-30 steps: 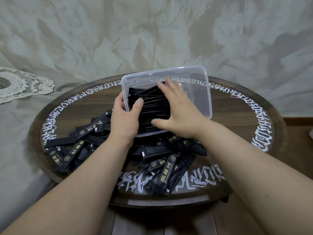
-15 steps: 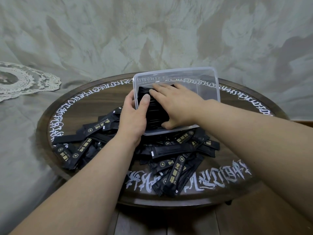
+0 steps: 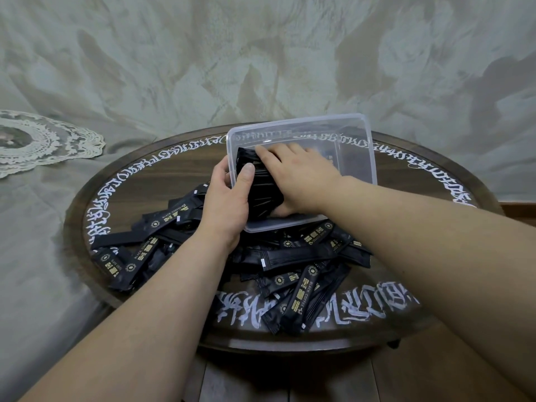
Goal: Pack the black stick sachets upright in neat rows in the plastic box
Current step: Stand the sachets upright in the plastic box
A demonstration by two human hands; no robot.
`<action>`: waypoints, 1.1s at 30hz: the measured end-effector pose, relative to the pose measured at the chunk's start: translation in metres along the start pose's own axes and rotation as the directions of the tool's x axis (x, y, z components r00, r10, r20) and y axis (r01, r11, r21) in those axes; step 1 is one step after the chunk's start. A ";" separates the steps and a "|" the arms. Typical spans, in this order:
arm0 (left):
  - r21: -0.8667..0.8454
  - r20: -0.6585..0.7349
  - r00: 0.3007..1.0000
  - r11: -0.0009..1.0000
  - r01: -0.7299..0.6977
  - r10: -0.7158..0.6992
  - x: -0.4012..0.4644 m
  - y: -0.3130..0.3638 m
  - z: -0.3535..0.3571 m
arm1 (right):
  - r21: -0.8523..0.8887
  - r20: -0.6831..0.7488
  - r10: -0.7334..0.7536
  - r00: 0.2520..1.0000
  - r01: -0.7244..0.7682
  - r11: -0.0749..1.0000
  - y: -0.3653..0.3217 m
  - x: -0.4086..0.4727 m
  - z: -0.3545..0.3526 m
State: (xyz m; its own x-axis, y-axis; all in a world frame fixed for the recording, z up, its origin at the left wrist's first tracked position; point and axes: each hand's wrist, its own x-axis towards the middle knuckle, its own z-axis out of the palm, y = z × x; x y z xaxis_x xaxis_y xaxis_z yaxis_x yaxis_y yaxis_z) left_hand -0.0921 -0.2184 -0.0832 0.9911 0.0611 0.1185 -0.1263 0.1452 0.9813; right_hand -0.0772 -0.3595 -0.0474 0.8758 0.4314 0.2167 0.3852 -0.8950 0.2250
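Round dark tabletop point(image 3: 185, 181) with white script round its rim, grey-green patterned cloth behind, lace doily point(image 3: 43, 140) far left of both hands.

Plastic box point(image 3: 356, 158): clear, tipped up on the sachet heap, near edge resting on the pile. Since a second ago it sits further right and its right half shows bare, so the packed block has been squeezed toward the left wall.

Loose black stick sachets point(image 3: 301, 291): big scattered heap, just below and left of both wrists, lying flat at all angles. Heap looks unchanged over the last second; most of the job is still out there, by my read.

Packed sachets point(image 3: 262, 195): one tight row standing on edge inside the box, against its left wall, sandwiched between the two hands.

Right hand point(image 3: 301, 178): was spread over the middle of the row, now shifted left and lower. Fingers point(image 3: 271, 150) lie flat and roughly straight across the top of the row, thumb hidden under the palm. Pressing, not gripping, as far as I can tell.

Left hand point(image 3: 226, 201): same spot throughout, curled round the box's left wall, thumb inside on the sachets, fingers outside bracing.

Read: compaction step, row tightened, space freed on the right for the next row.
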 end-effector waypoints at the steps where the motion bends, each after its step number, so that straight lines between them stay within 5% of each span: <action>1: -0.007 -0.003 1.000 1.000 0.004 -0.004 0.001 0.000 0.000 | 0.022 -0.005 0.025 1.000 -0.024 0.999 -0.002 -0.001 0.002; 7: 0.011 0.003 0.999 0.999 0.041 -0.041 0.001 0.001 0.001 | 0.309 0.012 0.356 0.935 -0.342 0.888 -0.002 -0.008 0.009; 9: 0.039 0.000 0.999 0.998 0.040 -0.040 0.001 0.000 0.001 | 0.431 0.076 0.574 0.816 -0.546 0.719 -0.002 -0.008 0.012; 11: 0.028 0.000 0.999 0.999 0.044 -0.044 0.000 0.002 0.001 | 0.560 0.222 0.747 0.627 -0.709 0.429 0.001 -0.007 0.012; 14: 0.036 0.008 0.998 0.997 0.063 -0.063 -0.002 0.005 0.001 | 0.617 0.376 0.783 0.496 -0.764 0.188 0.006 -0.005 0.009; 27: 0.120 0.001 0.999 0.991 0.051 -0.052 -0.001 -0.001 -0.001 | 0.604 0.211 0.681 0.701 -0.641 0.474 -0.016 -0.034 0.004; 33: 0.144 0.038 0.998 0.989 0.035 -0.041 -0.003 -0.002 0.000 | 0.631 0.228 0.691 0.686 -0.645 0.432 -0.008 -0.042 0.004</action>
State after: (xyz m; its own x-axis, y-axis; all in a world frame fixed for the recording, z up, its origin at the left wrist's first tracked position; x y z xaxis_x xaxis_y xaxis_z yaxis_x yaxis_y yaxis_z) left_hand -0.0952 -0.2189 -0.0857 0.9963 0.0172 0.0842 -0.0843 0.0040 0.9964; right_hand -0.1161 -0.3706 -0.0618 0.9334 -0.3481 0.0870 -0.2147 -0.7361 -0.6420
